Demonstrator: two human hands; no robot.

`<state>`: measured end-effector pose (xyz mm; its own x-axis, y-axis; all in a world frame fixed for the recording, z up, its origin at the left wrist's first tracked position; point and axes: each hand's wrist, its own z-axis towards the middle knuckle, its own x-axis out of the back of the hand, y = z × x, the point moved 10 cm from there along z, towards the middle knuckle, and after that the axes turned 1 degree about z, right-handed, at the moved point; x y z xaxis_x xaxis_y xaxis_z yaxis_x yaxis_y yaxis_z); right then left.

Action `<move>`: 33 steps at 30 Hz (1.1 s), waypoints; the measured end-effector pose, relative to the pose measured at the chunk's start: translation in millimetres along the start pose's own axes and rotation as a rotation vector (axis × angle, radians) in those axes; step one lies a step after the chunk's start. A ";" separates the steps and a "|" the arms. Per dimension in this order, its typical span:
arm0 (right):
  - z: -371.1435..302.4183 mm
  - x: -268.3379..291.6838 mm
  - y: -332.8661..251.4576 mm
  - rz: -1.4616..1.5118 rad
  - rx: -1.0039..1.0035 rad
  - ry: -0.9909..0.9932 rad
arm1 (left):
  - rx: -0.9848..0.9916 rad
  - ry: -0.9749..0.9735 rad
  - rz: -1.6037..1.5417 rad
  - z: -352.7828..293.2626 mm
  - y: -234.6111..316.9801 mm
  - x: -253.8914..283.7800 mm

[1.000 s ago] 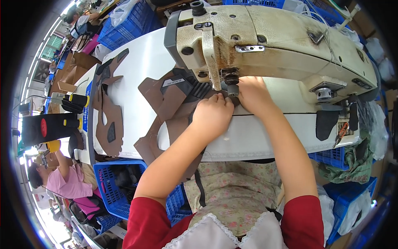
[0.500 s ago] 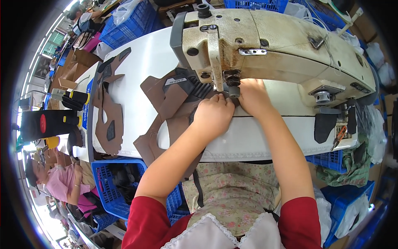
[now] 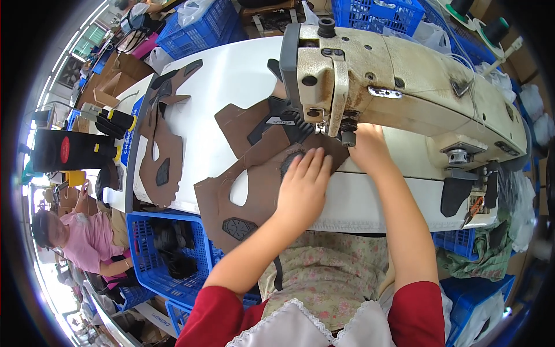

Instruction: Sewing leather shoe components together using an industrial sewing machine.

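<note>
A brown cut piece (image 3: 222, 185) with black patches and cut-out openings lies flat on the white machine table, one edge under the needle area of a cream sewing machine (image 3: 399, 87). My left hand (image 3: 304, 185) rests on the piece just in front of the needle, fingers stretched out and slightly apart. On the far right side of the needle, my right hand (image 3: 368, 149) is at the piece's edge; the machine head and a dark knob hide its fingers. Another brown piece (image 3: 165, 147) with black patches lies at the table's left end.
Below the table's left edge stands a blue crate (image 3: 167, 277) with dark items. Black thread cones (image 3: 121, 120) stand beyond the left end. Orange-handled snips (image 3: 475, 207) lie at the right. A co-worker in pink (image 3: 87, 243) sits at the left.
The brown piece has turned and spread flatter, showing another black patch. My left hand has opened from a curled press to stretched fingers. The whole view has shifted, moving the machine rightward in it.
</note>
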<state>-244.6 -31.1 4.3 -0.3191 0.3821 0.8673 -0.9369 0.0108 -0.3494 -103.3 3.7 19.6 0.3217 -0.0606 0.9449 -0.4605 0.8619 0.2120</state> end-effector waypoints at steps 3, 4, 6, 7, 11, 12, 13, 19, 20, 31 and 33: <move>-2.4 -1.6 4.9 -0.012 -0.022 -0.049 | 0.284 -0.055 0.059 -39.4 -20.5 23.0; -2.9 0.4 2.7 -0.014 -0.023 -0.046 | 0.351 -0.087 0.092 -54.8 -28.4 30.3; -1.5 4.0 0.3 -0.014 -0.020 -0.034 | 0.367 -0.207 0.223 -80.8 -37.0 36.6; -1.6 3.2 -0.9 -0.007 -0.006 -0.017 | 0.325 -0.229 0.240 -82.7 -38.0 48.2; -6.4 9.9 -8.3 -0.069 0.025 0.011 | 0.089 -0.212 0.349 -41.8 -25.7 106.8; -8.9 11.2 -6.2 -0.130 0.035 0.019 | 0.019 -0.289 0.414 -27.8 -25.4 105.8; -10.3 12.6 -7.5 -0.131 0.035 0.030 | -0.041 -0.321 0.496 -19.2 -26.8 107.9; -16.0 10.3 -40.7 -0.214 0.099 0.000 | -0.244 -0.431 0.690 0.2 -86.3 110.1; -18.5 8.2 -42.5 -0.211 0.094 0.005 | -0.264 -0.400 0.665 0.7 -98.4 111.1; -10.2 13.1 -41.9 0.016 0.124 -0.176 | -0.247 -0.204 0.259 26.3 -26.1 27.4; -4.7 15.4 -44.9 -0.004 0.194 -0.206 | -0.266 -0.152 0.265 32.7 -27.1 14.9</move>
<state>-206.8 -21.4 31.6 -0.3189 0.1866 0.9292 -0.9417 -0.1731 -0.2885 -113.1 -37.1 36.1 0.0853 0.1247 0.9885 -0.2743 0.9567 -0.0970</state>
